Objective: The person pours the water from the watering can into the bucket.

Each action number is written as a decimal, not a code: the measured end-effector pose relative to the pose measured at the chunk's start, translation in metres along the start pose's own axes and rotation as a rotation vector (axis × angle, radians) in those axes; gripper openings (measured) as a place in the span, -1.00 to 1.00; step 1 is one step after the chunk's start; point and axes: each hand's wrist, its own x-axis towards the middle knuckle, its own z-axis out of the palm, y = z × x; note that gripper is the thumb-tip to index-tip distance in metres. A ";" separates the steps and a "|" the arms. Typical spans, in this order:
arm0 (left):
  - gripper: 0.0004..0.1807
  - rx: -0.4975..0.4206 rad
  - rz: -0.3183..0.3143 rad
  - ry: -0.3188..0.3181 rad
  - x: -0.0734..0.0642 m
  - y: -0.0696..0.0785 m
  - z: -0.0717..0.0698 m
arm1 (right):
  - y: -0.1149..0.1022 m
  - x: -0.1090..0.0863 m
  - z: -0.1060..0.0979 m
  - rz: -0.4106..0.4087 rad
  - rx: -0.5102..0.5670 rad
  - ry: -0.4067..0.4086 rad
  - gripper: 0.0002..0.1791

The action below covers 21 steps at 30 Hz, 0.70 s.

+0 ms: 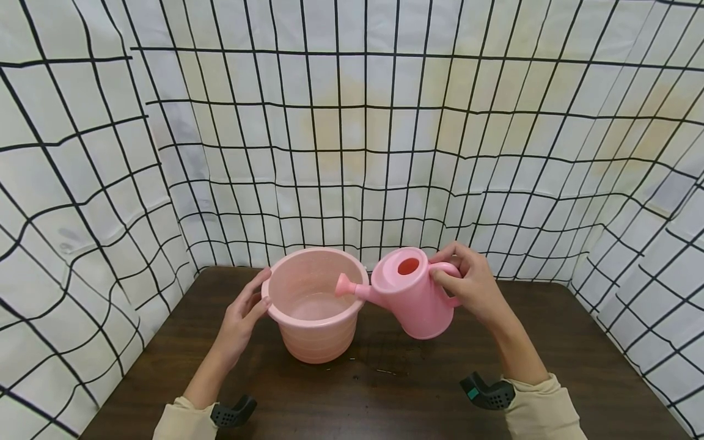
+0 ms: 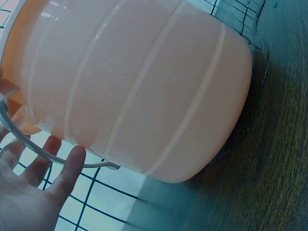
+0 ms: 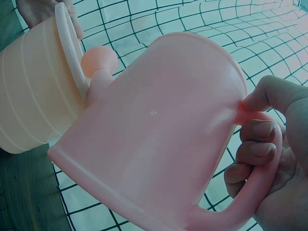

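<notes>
A light pink bucket (image 1: 318,337) stands upright on the dark wooden table, with what looks like shallow clear liquid on its bottom. My left hand (image 1: 238,322) holds its left rim, fingers and thumb spread along the edge; the left wrist view shows a thin curved handle (image 2: 41,150) by those fingers. The right hand (image 1: 474,286) grips the loop handle (image 3: 262,180) of a pink watering can (image 1: 420,305), thumb on top. Raised off the table, the can tilts left, and its flared spout head (image 1: 344,285) reaches over the bucket's right rim. No stream from the spout is visible.
Small wet spots (image 1: 385,371) lie on the table (image 1: 308,403) in front of the bucket. White cloth walls with a black grid (image 1: 352,134) close in the back and both sides. Both wrists carry dark strapped devices (image 1: 489,391).
</notes>
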 end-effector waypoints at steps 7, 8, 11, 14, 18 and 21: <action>-0.44 0.005 -0.002 -0.001 0.000 -0.001 0.000 | 0.000 0.000 0.000 -0.009 -0.002 -0.001 -0.85; -0.44 0.004 -0.001 -0.001 0.000 -0.001 0.000 | 0.001 0.001 0.000 -0.012 -0.003 0.000 -0.85; -0.44 0.002 0.003 -0.001 0.000 -0.001 0.000 | 0.001 0.001 0.000 -0.017 -0.009 0.004 -0.85; -0.44 0.001 0.007 0.000 0.000 -0.001 0.000 | 0.001 0.000 0.000 -0.021 -0.013 0.006 -0.84; -0.43 0.004 0.010 -0.001 0.000 -0.001 0.000 | 0.001 0.000 0.000 -0.020 -0.009 0.003 -0.84; -0.43 0.007 0.011 -0.002 0.000 -0.001 0.000 | 0.001 0.000 0.000 -0.018 -0.005 0.002 -0.84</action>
